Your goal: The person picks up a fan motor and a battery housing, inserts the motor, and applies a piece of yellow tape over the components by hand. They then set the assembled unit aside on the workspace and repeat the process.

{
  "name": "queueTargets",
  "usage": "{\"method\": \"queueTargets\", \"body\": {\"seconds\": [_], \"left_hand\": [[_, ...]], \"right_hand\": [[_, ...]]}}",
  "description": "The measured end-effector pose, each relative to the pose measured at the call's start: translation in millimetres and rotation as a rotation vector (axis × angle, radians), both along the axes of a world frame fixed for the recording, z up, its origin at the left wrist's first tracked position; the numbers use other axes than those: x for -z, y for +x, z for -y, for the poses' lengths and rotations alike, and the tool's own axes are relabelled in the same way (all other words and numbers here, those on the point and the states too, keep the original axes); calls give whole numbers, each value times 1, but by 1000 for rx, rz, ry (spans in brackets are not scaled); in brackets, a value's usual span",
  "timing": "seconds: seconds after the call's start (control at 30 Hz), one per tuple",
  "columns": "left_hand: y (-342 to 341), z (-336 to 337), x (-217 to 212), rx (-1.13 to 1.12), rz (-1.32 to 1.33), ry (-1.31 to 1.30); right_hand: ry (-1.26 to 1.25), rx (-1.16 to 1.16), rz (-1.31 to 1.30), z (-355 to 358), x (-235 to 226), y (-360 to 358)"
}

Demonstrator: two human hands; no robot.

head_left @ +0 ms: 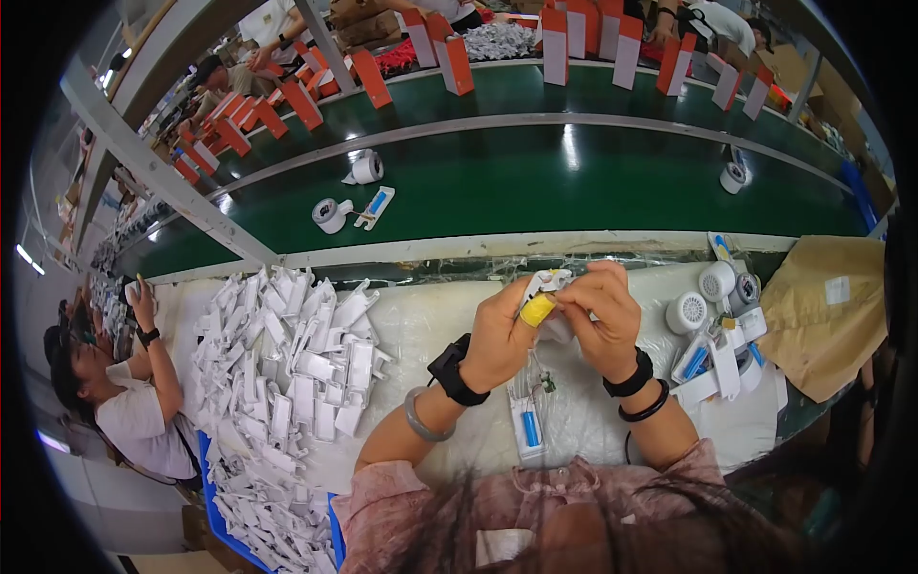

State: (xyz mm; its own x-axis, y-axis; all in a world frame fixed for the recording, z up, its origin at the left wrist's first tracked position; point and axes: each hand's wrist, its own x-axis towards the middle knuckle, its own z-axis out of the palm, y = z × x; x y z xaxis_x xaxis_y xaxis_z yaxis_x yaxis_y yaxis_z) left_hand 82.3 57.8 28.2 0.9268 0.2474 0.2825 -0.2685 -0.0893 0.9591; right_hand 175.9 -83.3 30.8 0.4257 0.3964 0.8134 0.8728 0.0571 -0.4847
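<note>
In front of my chest, my left hand (502, 330) is closed round a small white plastic part (548, 281) with a yellow piece (537, 309) on its side. My right hand (608, 316) pinches at the right edge of that part; whatever lies between its fingertips is too small to make out. Thin wires hang below the hands towards a little circuit board (548, 383). Under them, on the plastic-covered table, lies a narrow white housing (517, 407) with a blue battery cell (530, 429) in it.
A large heap of white plastic shells (287, 354) covers the left, spilling towards a blue bin (229, 536). Fan assemblies (717, 325) and a brown paper bag (827, 311) lie right. Beyond runs a green conveyor (516, 182) with orange-white boxes (555, 48). A co-worker (139, 402) sits left.
</note>
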Motion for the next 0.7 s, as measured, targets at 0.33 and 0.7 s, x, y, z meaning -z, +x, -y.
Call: {"method": "queueTargets", "body": {"seconds": [0.33, 0.7], "left_hand": [[9, -9, 2, 216, -123, -475], [9, -17, -3, 159, -37, -327]], "right_hand": [[-113, -82, -78, 2, -6, 6], [-57, -326, -770, -7, 22, 13]]}}
